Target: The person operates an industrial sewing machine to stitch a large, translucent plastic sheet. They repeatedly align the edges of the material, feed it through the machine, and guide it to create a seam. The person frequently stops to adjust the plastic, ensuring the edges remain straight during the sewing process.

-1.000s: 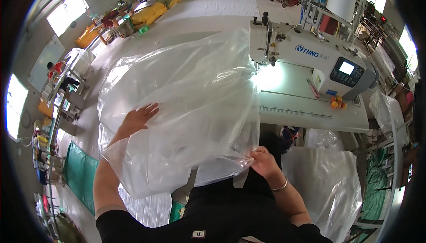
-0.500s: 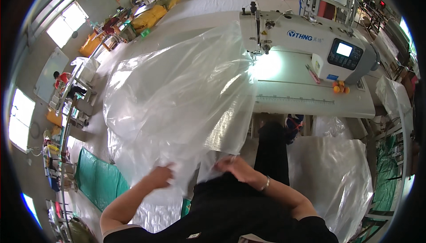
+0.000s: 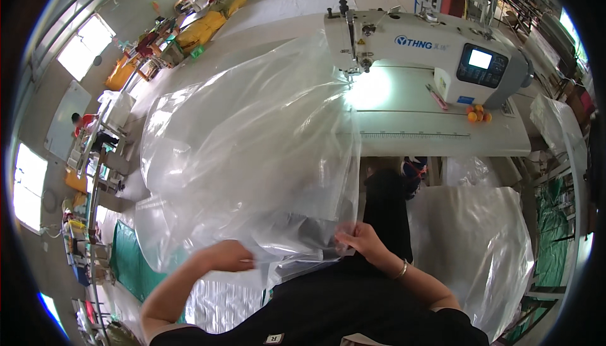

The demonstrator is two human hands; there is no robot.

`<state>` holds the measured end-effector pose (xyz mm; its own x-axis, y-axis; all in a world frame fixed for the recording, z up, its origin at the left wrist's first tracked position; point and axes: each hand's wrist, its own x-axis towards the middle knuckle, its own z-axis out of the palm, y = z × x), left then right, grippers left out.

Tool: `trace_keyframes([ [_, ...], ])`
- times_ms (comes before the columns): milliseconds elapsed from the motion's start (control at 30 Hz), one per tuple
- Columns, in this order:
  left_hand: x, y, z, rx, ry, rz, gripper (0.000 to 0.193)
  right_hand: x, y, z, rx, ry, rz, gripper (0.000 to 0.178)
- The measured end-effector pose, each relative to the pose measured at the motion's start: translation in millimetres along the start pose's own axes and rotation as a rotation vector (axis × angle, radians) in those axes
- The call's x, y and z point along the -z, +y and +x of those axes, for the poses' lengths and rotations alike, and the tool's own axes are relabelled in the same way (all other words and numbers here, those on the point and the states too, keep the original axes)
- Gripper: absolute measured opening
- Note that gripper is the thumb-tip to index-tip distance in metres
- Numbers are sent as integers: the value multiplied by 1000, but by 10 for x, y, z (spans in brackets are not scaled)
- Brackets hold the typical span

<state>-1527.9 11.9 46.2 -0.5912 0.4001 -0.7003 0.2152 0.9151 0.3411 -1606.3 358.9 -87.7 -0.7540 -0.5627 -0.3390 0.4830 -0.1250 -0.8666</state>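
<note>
A large clear plastic sheet (image 3: 252, 131) spreads from beneath the needle of a white sewing machine (image 3: 416, 43) down to my lap. Its near edge lies over my thighs in loose folds. My right hand (image 3: 363, 240) pinches the sheet at its near right corner, thumb on top. Further left, my left hand (image 3: 230, 256) is closed on the near edge, fingers curled and pointing right. Under the needle the plastic gathers into creases, lit by the machine's bright lamp. A bracelet (image 3: 402, 269) circles my right wrist.
On the machine table (image 3: 410, 144) lie a red-handled tool (image 3: 435, 96) and several small orange fruits (image 3: 478, 114). More clear plastic (image 3: 467, 238) hangs at my right. A green tarp (image 3: 136, 264) is on the floor at left. Far left, a person (image 3: 85, 122) sits at a bench.
My right hand has moved right, drawing the sheet's near edge across my lap. My left hand has dropped slightly and closed on the edge. The view has shifted a little.
</note>
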Motion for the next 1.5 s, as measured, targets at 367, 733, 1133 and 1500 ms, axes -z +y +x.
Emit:
trace_keyframes([
  [367, 288, 1204, 1592, -324, 1168, -160, 28, -276, -209, -135, 294, 103, -132, 15],
  [733, 70, 1245, 1619, -105, 839, -1402, 19, -382, -294, -90, 624, 85, -906, 11],
  [1133, 304, 1563, 1287, -322, 1222, -27, 8, -161, 71, 1243, 877, 304, -342, 35],
  [1500, 151, 1279, 1495, -448, 980, -167, 6, 166, -1608, 1021, 527, 573, -1076, 26],
])
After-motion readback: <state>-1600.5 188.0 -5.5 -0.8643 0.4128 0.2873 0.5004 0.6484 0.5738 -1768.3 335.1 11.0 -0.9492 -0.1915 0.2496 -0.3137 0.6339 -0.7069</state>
